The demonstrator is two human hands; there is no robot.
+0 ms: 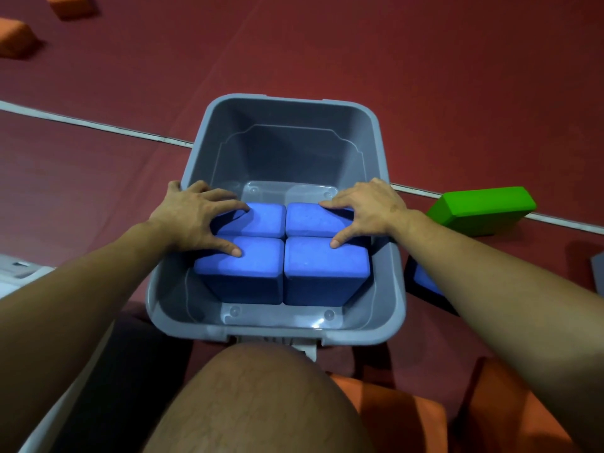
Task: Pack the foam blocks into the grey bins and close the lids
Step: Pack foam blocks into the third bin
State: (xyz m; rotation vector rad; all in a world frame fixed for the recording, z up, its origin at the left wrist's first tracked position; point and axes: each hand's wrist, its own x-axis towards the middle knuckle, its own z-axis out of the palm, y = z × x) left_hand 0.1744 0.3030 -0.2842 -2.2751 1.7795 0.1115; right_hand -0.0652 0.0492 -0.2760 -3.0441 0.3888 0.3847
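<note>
**Four blue blocks in the bin, both hands on top**

Four blue foam blocks (282, 253) stand upright in a tight 2x2 inside the open grey bin (390, 256), sides touching, set toward the near half of the bin. Far half of the bin floor is bare, w/ a glossy clear patch showing. No lid on the bin.

Left hand (192, 217) lies over the two left blocks: fingers spread, thumb tip on the near-left block, the other fingers reaching across the far-left block's top and outer edge. Right hand (366, 210) mirrors it on the right pair: fingers spread, thumb tip on the near-right block, index finger laid along the far-right block's top. Whether the outer fingers curl down the block sides, can't tell.

Bin sits on a dark red floor mat (425, 76), straddling a white line (98, 125). Person's bare knee (255, 393) is just in front of the bin's near rim.

Right of the bin: a green foam block (483, 207) on the mat, near the bin but apart. Another blue block (425, 282) peeks out from under the right forearm. Orange blocks (392, 410) lie at bottom right beside the knee; two more orange blocks (16, 37) well away, top left. A pale object (16, 269) at the left edge, unclear what.
</note>
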